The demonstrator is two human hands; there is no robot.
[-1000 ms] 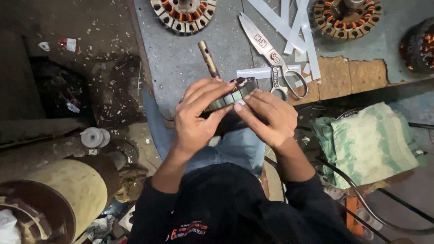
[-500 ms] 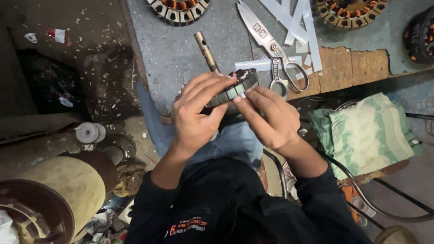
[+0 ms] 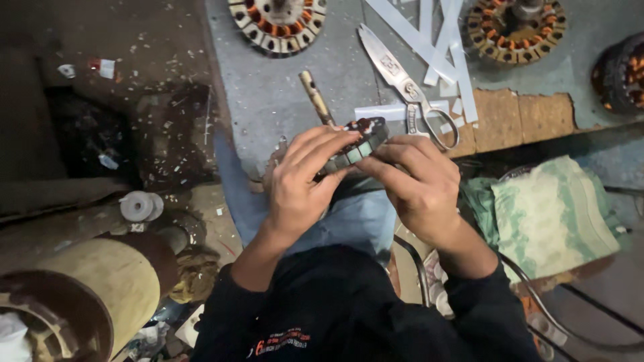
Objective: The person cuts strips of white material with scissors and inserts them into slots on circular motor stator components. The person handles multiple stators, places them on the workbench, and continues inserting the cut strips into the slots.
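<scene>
Held part: a small dark stator ring [image 3: 359, 144] with pale slot segments is sitting above the lap, at the bench's near edge.
Grip: left hand [image 3: 305, 181] and right hand [image 3: 416, 181] are both pinching it.
Surface: grey bench [image 3: 268, 100], littered floor beside.
Nearby: scissors [image 3: 409, 87], white strips [image 3: 429, 40], wound stators [image 3: 277, 20], green cloth [image 3: 550, 214].

Dim, littered floor [image 3: 154, 60]; grey worktop [image 3: 268, 94]

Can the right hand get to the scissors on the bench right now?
Probably yes: the right hand sits just below the scissors, nothing between, but both hands grip a small stator piece.
</scene>
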